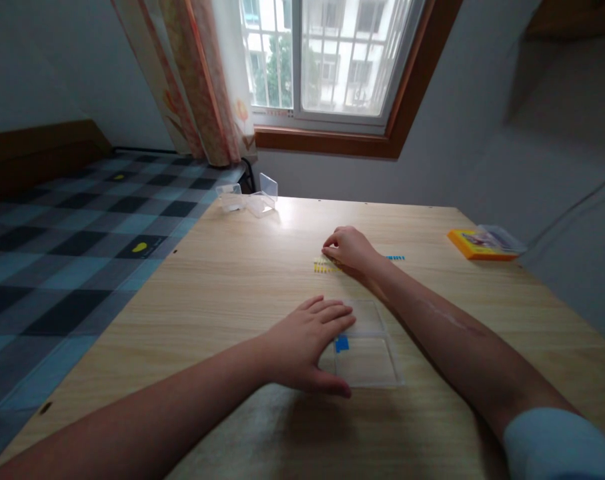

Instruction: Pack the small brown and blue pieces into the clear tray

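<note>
An open, clear plastic case (pixel 366 365) lies flat on the wooden table. My left hand (pixel 309 343) rests at its left side, fingers spread, partly covering it. Inside the case, close to my left hand, is a flat blue piece (pixel 341 343). Farther off, small yellow pieces (pixel 322 267) lie in rows on the tabletop. My right hand (pixel 351 248) is at these rows with thumb and fingertips pinched together; whatever is between them is too small to make out. A row of small blue pieces (pixel 396 257) shows beyond my right wrist, partly hidden by it.
Clear open plastic boxes (pixel 262 202) stand at the table's far left corner. A yellow-orange box (pixel 482 245) with a transparent cover lies near the right edge. A bed with a checked cover (pixel 72 280) adjoins the table (pixel 192 320) on the left. Behind is a window (pixel 332 60).
</note>
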Motion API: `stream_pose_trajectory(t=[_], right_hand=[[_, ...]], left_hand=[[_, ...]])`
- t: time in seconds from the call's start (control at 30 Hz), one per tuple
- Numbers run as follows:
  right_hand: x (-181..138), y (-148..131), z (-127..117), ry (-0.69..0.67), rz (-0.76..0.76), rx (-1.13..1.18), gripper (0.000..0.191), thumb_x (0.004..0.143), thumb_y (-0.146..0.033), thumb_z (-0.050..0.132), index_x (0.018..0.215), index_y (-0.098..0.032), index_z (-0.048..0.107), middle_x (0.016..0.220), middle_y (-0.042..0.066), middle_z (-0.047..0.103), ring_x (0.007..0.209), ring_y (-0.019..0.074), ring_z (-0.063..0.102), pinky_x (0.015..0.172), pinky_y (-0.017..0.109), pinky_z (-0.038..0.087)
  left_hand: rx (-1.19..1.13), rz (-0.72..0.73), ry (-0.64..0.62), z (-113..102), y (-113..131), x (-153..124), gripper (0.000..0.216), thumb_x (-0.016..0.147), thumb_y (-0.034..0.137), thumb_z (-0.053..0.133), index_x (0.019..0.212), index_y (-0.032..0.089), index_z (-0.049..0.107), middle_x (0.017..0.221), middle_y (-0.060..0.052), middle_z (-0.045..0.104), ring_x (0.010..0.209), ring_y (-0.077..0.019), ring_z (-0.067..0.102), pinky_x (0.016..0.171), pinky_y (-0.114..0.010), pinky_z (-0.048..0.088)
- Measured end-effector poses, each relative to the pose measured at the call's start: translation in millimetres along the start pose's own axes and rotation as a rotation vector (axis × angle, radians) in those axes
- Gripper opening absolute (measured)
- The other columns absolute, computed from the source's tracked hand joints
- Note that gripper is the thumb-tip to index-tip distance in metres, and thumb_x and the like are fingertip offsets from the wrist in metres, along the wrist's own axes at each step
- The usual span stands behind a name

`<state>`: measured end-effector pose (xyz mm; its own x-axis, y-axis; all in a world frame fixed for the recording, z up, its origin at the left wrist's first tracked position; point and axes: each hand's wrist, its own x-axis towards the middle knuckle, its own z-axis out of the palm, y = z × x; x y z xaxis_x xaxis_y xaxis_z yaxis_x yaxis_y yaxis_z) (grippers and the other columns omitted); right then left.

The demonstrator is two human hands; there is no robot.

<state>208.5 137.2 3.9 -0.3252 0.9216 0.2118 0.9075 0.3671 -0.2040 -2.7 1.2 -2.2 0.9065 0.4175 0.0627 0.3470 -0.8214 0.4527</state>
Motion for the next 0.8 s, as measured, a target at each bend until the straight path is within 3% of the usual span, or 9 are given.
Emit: stream_pose_trajectory(t=[0.27, 0.43, 0.53, 0.63, 0.7, 0.8], right_hand=[[1, -1, -7, 0.053, -0.017, 0.015, 0.017, 0.094, -0.028, 0.071, 0.096, -0.021, 0.086, 0.093, 0.009, 0.077, 0.086, 0.0204, 0.064, 0.079, 0.031, 0.045], [-9, -6, -50, 0.157, -0.03, 0.058, 0.016, 0.094, -0.03, 0.072, 0.095, -0.02, 0.085, 0.089, 0.007, 0.075, 0.084, 0.0192, 0.064, 0.081, 0.032, 0.045], [-39, -15, -90, 0.248, -0.126, 0.195, 0.014, 0.092, -0.03, 0.074, 0.09, -0.02, 0.084, 0.084, 0.005, 0.074, 0.077, 0.0172, 0.064, 0.076, 0.032, 0.045], [-91, -25, -117, 0.198, -0.259, 0.269, 0.01, 0.092, -0.028, 0.074, 0.089, -0.023, 0.083, 0.082, 0.004, 0.072, 0.08, 0.018, 0.063, 0.078, 0.032, 0.045], [-129, -31, -119, 0.089, -0.31, 0.287, 0.01, 0.094, -0.028, 0.072, 0.09, -0.025, 0.082, 0.086, 0.005, 0.072, 0.085, 0.0192, 0.063, 0.077, 0.032, 0.046], [-173, -37, -98, -0.108, -0.3, 0.28, 0.009, 0.094, -0.027, 0.072, 0.094, -0.028, 0.081, 0.087, 0.005, 0.071, 0.085, 0.0197, 0.062, 0.075, 0.032, 0.046]], left_hand=[[-0.008, 0.016, 0.016, 0, -1, 0, 0.096, 0.08, 0.074, 0.07, 0.154, 0.018, 0.047, 0.16, -0.017, 0.047, 0.149, -0.0373, 0.042, 0.127, -0.056, 0.021], [-0.006, 0.006, 0.01, -2, 1, 1, 0.097, 0.079, 0.075, 0.07, 0.154, 0.018, 0.047, 0.16, -0.017, 0.047, 0.149, -0.0375, 0.042, 0.127, -0.056, 0.021], [-0.003, 0.004, 0.002, -2, 1, 2, 0.098, 0.079, 0.076, 0.069, 0.154, 0.017, 0.047, 0.16, -0.017, 0.047, 0.149, -0.0376, 0.042, 0.128, -0.056, 0.021], [0.003, 0.011, 0.007, -1, 0, 2, 0.098, 0.08, 0.076, 0.068, 0.154, 0.017, 0.047, 0.16, -0.018, 0.047, 0.149, -0.038, 0.042, 0.127, -0.057, 0.021], [0.007, 0.015, 0.011, -1, 0, 1, 0.098, 0.079, 0.075, 0.069, 0.154, 0.016, 0.046, 0.16, -0.018, 0.047, 0.148, -0.0384, 0.043, 0.127, -0.057, 0.022], [0.006, 0.013, 0.006, -2, 1, 1, 0.099, 0.079, 0.075, 0.07, 0.155, 0.016, 0.046, 0.16, -0.019, 0.047, 0.149, -0.0387, 0.042, 0.127, -0.057, 0.022]])
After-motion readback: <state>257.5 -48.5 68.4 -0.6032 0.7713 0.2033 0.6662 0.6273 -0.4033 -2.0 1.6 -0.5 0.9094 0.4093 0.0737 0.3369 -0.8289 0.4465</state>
